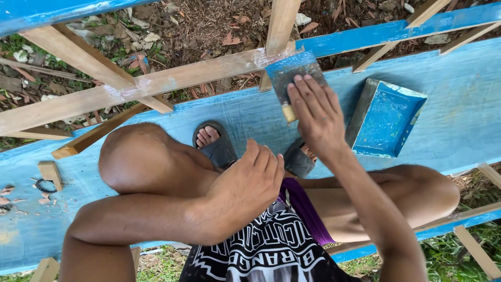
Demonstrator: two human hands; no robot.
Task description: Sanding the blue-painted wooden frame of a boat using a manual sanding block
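Right hand (pixel 313 117): fingers spread flat on a wide, paint-smeared metal scraper blade with a pale wooden handle (pixel 293 78), pressing it against the blue-painted plank surface (pixel 459 99) just below a bare timber rail (pixel 156 83).

Left hand (pixel 253 183): loosely curled, empty, resting on the left knee, apart from the right.

1 square blue-coated metal tray (pixel 386 117): on the plank, just right of the right hand.

2 grey sandals (pixel 222 151): on the plank, under the hands.

1 black beaded ring (pixel 46 186): far left, beside a small wooden block (pixel 50 171).

blue tray (pixel 385 117) | wood block (pixel 50 172) | black ring (pixel 45 186) | grey sandals (pixel 219 150) | leaf litter (pixel 209 26)
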